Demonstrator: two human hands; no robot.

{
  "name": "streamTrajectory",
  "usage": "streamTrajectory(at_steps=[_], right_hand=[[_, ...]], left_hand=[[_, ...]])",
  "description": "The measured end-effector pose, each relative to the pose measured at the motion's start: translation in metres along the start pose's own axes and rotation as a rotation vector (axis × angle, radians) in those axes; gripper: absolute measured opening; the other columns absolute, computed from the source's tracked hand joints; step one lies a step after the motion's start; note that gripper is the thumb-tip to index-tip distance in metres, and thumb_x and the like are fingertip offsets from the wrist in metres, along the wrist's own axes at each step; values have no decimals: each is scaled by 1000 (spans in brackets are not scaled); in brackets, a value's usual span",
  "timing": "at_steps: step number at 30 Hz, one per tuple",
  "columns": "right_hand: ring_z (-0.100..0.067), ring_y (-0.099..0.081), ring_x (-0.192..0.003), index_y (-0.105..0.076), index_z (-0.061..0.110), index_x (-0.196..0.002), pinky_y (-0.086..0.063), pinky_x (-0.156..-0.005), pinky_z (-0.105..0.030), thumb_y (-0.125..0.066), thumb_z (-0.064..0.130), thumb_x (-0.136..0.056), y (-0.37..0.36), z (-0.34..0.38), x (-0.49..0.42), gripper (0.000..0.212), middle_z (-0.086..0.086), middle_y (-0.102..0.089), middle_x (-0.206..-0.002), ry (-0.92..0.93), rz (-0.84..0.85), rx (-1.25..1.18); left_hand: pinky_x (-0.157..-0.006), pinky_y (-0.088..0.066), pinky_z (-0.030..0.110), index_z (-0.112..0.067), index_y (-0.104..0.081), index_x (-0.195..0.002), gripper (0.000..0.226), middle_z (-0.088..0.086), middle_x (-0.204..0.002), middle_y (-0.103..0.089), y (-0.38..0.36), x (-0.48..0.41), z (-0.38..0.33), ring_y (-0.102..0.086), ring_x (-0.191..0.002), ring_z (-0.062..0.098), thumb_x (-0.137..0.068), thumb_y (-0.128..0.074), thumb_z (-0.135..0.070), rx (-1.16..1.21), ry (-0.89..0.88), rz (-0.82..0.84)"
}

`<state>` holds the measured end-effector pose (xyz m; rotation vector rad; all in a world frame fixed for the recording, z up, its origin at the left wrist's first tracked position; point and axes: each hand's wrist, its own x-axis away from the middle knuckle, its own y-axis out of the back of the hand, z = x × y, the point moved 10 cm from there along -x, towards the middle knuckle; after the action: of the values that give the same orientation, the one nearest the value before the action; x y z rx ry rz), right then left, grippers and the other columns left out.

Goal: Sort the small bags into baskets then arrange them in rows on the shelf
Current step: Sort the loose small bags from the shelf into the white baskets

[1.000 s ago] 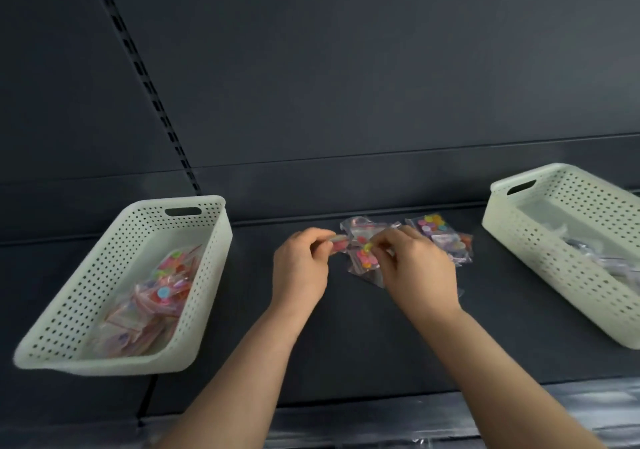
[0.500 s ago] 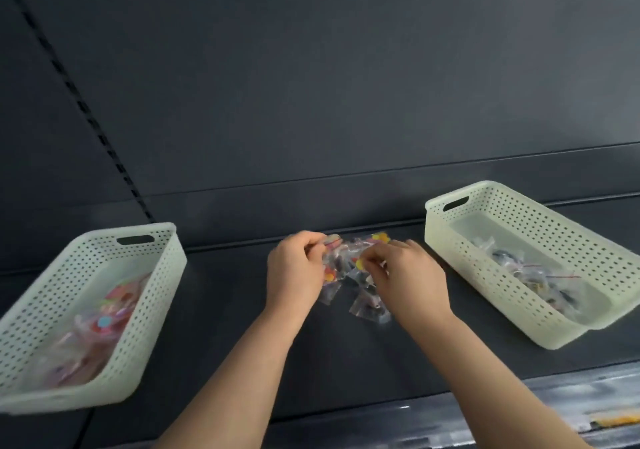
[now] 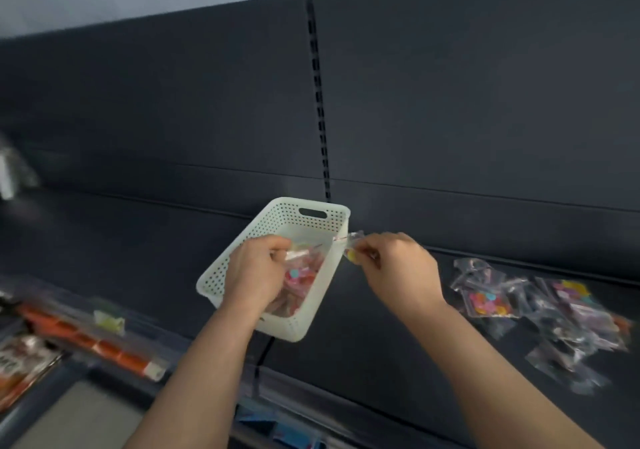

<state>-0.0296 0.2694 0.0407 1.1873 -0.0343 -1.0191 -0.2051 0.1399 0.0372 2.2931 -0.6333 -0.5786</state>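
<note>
A white perforated basket (image 3: pixel 301 221) stands on the dark shelf (image 3: pixel 381 327), with several small clear bags of coloured pieces (image 3: pixel 301 278) inside. My left hand (image 3: pixel 254 273) is over the basket and pinches a small clear bag (image 3: pixel 298 253) above its contents. My right hand (image 3: pixel 398 268) is just right of the basket's rim and pinches another small bag (image 3: pixel 351 246) with a yellow piece in it. A loose pile of small bags (image 3: pixel 540 306) lies on the shelf to the right.
A slotted upright (image 3: pixel 320 102) runs down the dark back panel behind the basket. At the lower left, orange and red packaged goods (image 3: pixel 90 337) lie on a lower level. A blurred pale object (image 3: pixel 14 171) is at the far left edge.
The view has swung left. Both hands left the pile with a bag each and moved to the left basket; the pile is now at the right and the right basket is out of view.
</note>
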Motion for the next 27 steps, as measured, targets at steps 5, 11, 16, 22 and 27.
streamTrajectory(at_steps=[5, 11, 16, 22, 27], right_hand=[[-13, -57, -95, -68, 33, -103, -43, -64, -27, -57, 36, -92, -42, 42, -32, 16, 12, -67, -98, 34, 76, -26], [-10, -56, -103, -65, 33, -113, -41, -70, -25, -56, 34, -93, -53, 27, -25, 23, 13, -64, -109, -46, 153, -2], [-14, -59, -100, -70, 30, -102, -46, -70, -27, -60, 24, -90, -14, -36, 12, 17, 11, -68, -100, -195, 63, 81], [-20, -61, -98, -69, 31, -101, -50, -74, -32, -53, 22, -90, 29, -120, 80, 21, 4, -68, -103, -440, 153, 286], [-16, -60, -102, -65, 43, -108, -45, -71, -27, -50, 26, -92, 56, -157, 117, 28, 11, -65, -109, -534, 180, 325]], left_hand=[[-73, -50, 27, -33, -69, -116, 34, -15, -114, -68, 16, -8, 27, -60, -96, 7, -97, -51, -11, -94, 42, 16], [-87, -51, 25, -29, -70, -114, 29, -16, -110, -68, 0, -16, 3, -62, -101, 6, -96, -56, -11, 45, -82, 56], [-84, -53, 31, -29, -73, -103, 21, -12, -97, -72, -55, -6, -49, -65, -92, 11, -93, -61, -15, 114, -212, 165], [-90, -52, 30, -26, -72, -105, 20, -11, -101, -72, -153, 39, -109, -65, -98, 10, -91, -61, -17, 8, -373, 473], [-87, -53, 34, -28, -72, -106, 18, -8, -103, -72, -219, 75, -142, -64, -100, 13, -91, -63, -21, -49, -430, 606]])
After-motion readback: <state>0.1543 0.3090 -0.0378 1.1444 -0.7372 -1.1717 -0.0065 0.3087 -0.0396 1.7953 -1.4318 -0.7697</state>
